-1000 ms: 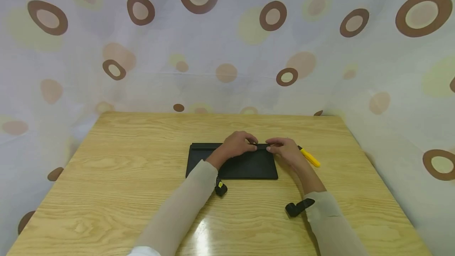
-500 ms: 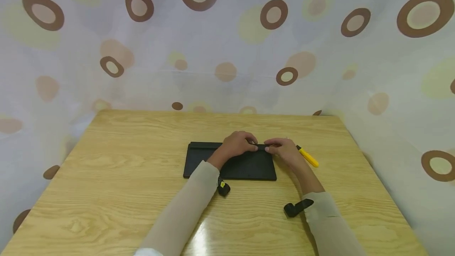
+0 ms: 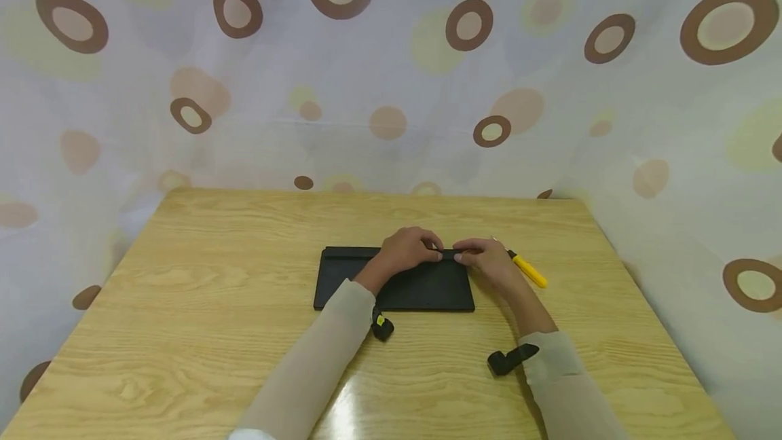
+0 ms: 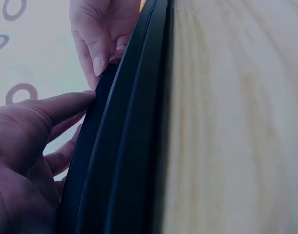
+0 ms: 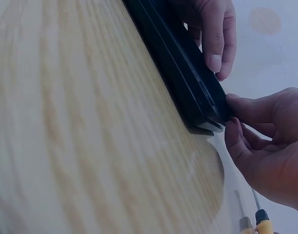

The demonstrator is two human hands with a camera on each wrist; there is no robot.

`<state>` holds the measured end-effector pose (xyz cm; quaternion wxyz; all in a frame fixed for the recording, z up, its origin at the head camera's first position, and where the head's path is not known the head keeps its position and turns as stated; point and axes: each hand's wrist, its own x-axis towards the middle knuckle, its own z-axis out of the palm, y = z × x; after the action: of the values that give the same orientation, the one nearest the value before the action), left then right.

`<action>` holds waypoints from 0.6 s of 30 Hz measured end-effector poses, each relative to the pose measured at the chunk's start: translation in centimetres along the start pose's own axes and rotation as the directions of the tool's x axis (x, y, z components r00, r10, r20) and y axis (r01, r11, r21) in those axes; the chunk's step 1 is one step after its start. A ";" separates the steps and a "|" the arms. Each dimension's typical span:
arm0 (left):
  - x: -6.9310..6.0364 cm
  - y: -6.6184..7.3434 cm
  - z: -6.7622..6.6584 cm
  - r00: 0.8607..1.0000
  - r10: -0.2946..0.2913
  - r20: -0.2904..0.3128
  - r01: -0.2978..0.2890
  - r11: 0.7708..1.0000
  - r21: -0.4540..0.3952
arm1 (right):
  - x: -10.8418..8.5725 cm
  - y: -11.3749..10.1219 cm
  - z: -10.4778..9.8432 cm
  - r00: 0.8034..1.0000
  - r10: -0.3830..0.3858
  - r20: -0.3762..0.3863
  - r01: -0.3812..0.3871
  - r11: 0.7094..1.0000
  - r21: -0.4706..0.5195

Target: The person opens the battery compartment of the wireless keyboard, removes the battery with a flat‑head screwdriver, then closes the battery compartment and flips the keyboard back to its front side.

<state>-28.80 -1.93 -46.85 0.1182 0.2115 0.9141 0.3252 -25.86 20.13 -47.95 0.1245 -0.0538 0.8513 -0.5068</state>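
Note:
A flat black rectangular panel (image 3: 427,294) with a raised bar (image 3: 351,253) along its far edge lies on the wooden table; its exact kind is not clear. My left hand (image 3: 404,250) pinches the bar right of its middle, thumb on the near side and fingers beyond. Close beside it, my right hand (image 3: 493,263) pinches the same bar near the panel's far right corner. In the right wrist view, the thumb and index finger of the right hand (image 5: 273,141) grip the edge of the panel (image 5: 188,78) by its end. My left forearm covers part of the panel.
A screwdriver (image 3: 530,271) with a yellow handle lies just right of the panel, its shaft partly behind my right hand. The wooden table (image 3: 201,318) extends around the panel. A white curtain (image 3: 391,87) with brown ring patterns hangs behind and at both sides.
Both hands keep their hold on the bar. The gap between their fingertips is slightly narrower, and the head view has shifted a little.

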 end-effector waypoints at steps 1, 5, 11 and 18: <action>0.0 0.0 0.0 1.000 0.002 0.001 -0.002 1.000 0.002 | 0.0 0.0 0.0 1.000 -0.001 -0.003 0.001 1.000 0.000; -0.1 0.1 -0.1 1.000 -0.007 0.009 0.007 1.000 -0.002 | 0.1 0.0 0.1 1.000 -0.011 -0.009 0.011 1.000 0.001; 0.1 0.0 0.2 1.000 -0.019 0.009 0.019 1.000 0.025 | 0.1 0.2 0.3 1.000 -0.005 -0.018 0.005 1.000 0.020; -0.1 0.1 0.1 1.000 -0.029 0.007 0.029 0.999 0.022 | 0.3 0.3 0.4 1.000 0.004 -0.026 -0.004 1.000 0.000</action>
<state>-28.69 -1.89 -46.85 0.1239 0.2004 0.9202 0.3127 -26.07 19.86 -48.42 0.1142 -0.0456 0.8531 -0.5070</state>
